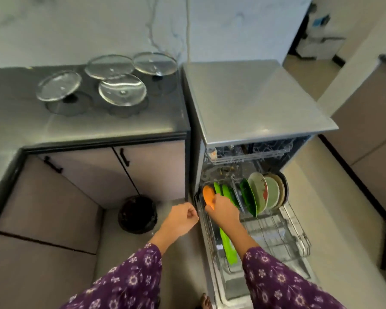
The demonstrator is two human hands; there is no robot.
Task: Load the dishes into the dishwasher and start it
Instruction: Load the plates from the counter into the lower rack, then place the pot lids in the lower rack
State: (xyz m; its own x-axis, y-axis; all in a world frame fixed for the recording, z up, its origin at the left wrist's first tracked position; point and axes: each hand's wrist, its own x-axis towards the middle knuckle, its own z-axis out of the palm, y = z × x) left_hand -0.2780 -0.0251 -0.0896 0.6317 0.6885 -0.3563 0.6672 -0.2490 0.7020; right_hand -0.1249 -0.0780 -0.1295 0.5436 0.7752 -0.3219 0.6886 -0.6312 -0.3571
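Holding an orange plate [207,195] beside loaded plates [259,192] with the right hand [223,210], left hand [183,217] in an empty fist, dishwasher [254,97] open, not started.

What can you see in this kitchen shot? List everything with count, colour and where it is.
glass stands: four, clear, on the dark counter
dishwasher: one, silver, open, lower rack pulled out
upright plates: several, green and patterned, back of rack
orange dish: one, rack's left side
long green item: one, lying at rack's front left
bin: one, black, floor by the cabinet
left hand: one, fisted, holding nothing, beside the dishwasher
right hand: one, gripping the orange dish
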